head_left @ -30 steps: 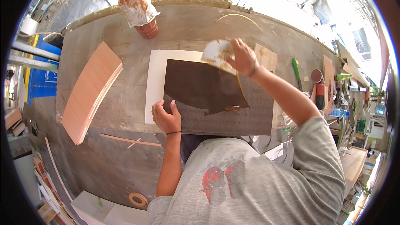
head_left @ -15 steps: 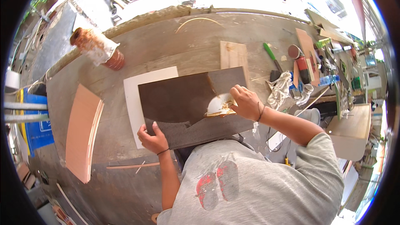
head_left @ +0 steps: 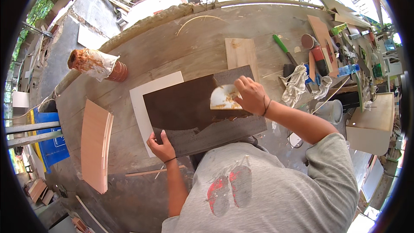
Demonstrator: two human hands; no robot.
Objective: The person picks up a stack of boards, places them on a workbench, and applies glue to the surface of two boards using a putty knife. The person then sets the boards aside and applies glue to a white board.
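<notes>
A grey board (head_left: 228, 131) lies flat on the workbench (head_left: 194, 47), most of it coated with a dark brown layer (head_left: 181, 108). My right hand (head_left: 251, 96) is shut on a flat pale scraper (head_left: 224, 98) smeared with brown, its edge pressed on the board near the right end of the coated patch. My left hand (head_left: 162, 146) grips the board's near left corner, thumb on top. A white sheet (head_left: 148, 92) lies under the board's left part.
A wrapped pot (head_left: 97, 65) stands at the bench's left. A stack of curved plywood sheets (head_left: 95, 143) lies front left. A small wooden panel (head_left: 241, 54) sits behind the board. A rag (head_left: 295, 87), a green-handled tool (head_left: 282, 48) and several cans and bottles crowd the right.
My right hand drew the scraper from the board's far edge down onto its right half, and the dark coat has spread. My left hand stayed on the corner. My head turned, shifting the view.
</notes>
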